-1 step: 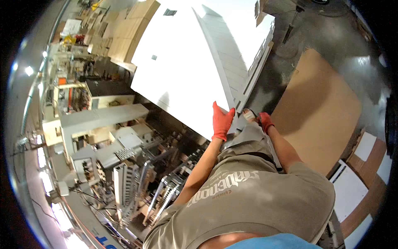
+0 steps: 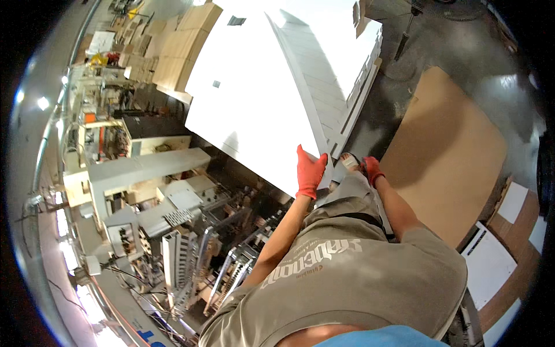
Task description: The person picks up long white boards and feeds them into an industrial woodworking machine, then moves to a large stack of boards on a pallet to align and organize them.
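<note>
My left hand (image 2: 311,173), in a red glove, lies at the near corner of a large white panel (image 2: 254,98). Its thumb and a finger are spread apart against the white surface. The panel tops a tall stack, whose layered side (image 2: 326,69) shows on the right. My right hand (image 2: 374,169), also red-gloved, hangs low beside my leg, right of the stack. Its fingers look curled, with something dark by them; what that is, if held at all, I cannot make out. A sandaled foot (image 2: 350,162) shows between the hands.
A big brown sheet (image 2: 445,156) lies on the floor to the right. White boards (image 2: 488,266) rest on brown ones beyond it. Machinery with metal rails (image 2: 179,260) fills the left. Stacked brown boards (image 2: 185,46) stand behind the panel, and a dark-handled tool (image 2: 402,46) is at far right.
The view has shifted slightly. Both hands keep nearly the same places, the left at the panel's corner and the right low by my leg.
</note>
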{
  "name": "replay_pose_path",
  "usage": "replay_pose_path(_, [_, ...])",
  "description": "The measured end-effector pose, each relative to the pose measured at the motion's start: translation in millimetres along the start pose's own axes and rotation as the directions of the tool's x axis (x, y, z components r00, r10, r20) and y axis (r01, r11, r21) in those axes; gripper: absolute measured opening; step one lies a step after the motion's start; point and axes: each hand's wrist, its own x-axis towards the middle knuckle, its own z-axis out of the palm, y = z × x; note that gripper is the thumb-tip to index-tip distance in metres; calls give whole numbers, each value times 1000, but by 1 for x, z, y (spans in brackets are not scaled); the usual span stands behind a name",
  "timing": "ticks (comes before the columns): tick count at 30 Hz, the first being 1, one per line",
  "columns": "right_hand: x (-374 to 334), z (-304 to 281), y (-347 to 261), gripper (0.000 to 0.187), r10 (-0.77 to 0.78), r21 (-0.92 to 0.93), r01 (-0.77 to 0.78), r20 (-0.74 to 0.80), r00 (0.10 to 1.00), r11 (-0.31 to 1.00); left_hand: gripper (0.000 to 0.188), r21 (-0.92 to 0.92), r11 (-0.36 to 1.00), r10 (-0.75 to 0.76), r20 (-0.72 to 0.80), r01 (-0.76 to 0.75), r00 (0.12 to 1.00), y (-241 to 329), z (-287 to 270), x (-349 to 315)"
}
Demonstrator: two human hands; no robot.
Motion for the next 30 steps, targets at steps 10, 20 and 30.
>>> replay_pose_path(10, [59,-35,-37,18,-211,91,212,-21,977,973,81,101,993,-58,-22,60,998,-30,2,17])
replay_pose_path(20, [-24,45,-199,15,-624,183,608,44,780,773,17,-352,936,-49,-81,18,995,-39,-76,-6])
replay_pose_path(30, [-169,243,-291,50,-626,130,666,507,592,735,63,446,894,215,-502,38,838,-90,-161,-147])
